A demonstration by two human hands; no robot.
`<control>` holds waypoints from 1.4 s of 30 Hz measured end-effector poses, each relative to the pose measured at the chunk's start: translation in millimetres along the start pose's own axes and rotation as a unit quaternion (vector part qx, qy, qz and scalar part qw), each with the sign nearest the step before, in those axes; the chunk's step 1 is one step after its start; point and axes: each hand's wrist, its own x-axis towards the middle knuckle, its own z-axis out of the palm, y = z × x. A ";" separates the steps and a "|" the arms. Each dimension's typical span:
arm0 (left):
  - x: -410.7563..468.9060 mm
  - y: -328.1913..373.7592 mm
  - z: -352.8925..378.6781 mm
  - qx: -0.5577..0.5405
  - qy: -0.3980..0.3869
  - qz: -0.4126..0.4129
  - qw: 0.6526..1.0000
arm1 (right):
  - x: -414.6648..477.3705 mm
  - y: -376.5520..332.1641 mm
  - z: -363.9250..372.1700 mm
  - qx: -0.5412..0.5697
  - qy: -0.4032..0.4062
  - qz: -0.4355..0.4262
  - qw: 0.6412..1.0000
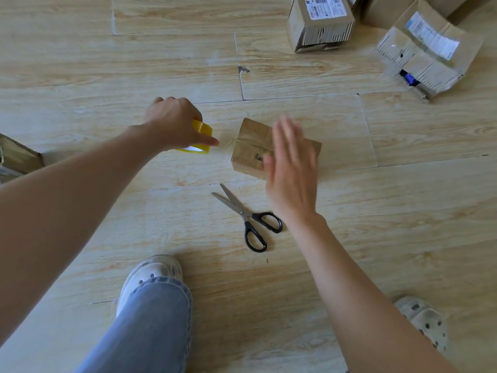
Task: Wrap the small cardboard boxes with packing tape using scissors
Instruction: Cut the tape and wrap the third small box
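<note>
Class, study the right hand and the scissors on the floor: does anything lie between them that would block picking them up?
Nothing visible does. The scissors lie on the floor close to the right hand, which is open over the box; the box sits beyond the hand, not between. The left hand grips the tape.

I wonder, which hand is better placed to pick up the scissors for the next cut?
Right. The right hand is open and holds nothing, over the small box, and the scissors lie beside its wrist, handles nearest. The left hand grips the tape roll.
</note>
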 end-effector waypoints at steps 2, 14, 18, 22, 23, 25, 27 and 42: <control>-1.6 0.0 0.3 0.002 -0.001 0.002 1.000 | -0.3 -0.5 8.2 -0.061 -0.093 -0.079 0.991; -12.7 -2.1 -1.5 -0.025 -0.011 -0.007 1.000 | 30.6 -22.3 1.3 -0.135 -0.159 -0.072 0.975; -21.3 -12.4 -8.4 -0.092 -0.053 -0.025 0.994 | 51.2 -33.2 -1.0 -0.121 -0.217 -0.084 0.965; -30.9 -26.1 -24.4 -0.266 -0.136 -0.033 0.954 | 55.4 -27.1 -12.7 -0.046 -0.208 -0.074 0.974; -34.1 -25.4 -28.4 -0.282 -0.148 -0.034 0.947 | 54.6 -23.2 -16.1 -0.019 -0.195 -0.069 0.978; -37.7 -23.4 -35.0 -0.291 -0.159 -0.033 0.943 | 51.5 -15.1 -24.0 0.049 -0.173 -0.059 0.982; -36.9 -23.3 -44.6 -0.285 -0.148 -0.028 0.947 | 48.1 -7.5 -30.1 0.108 -0.153 -0.047 0.981; -23.8 -10.1 -78.7 -0.193 -0.093 -0.020 0.977 | 24.9 25.2 -40.1 0.329 -0.150 0.049 0.931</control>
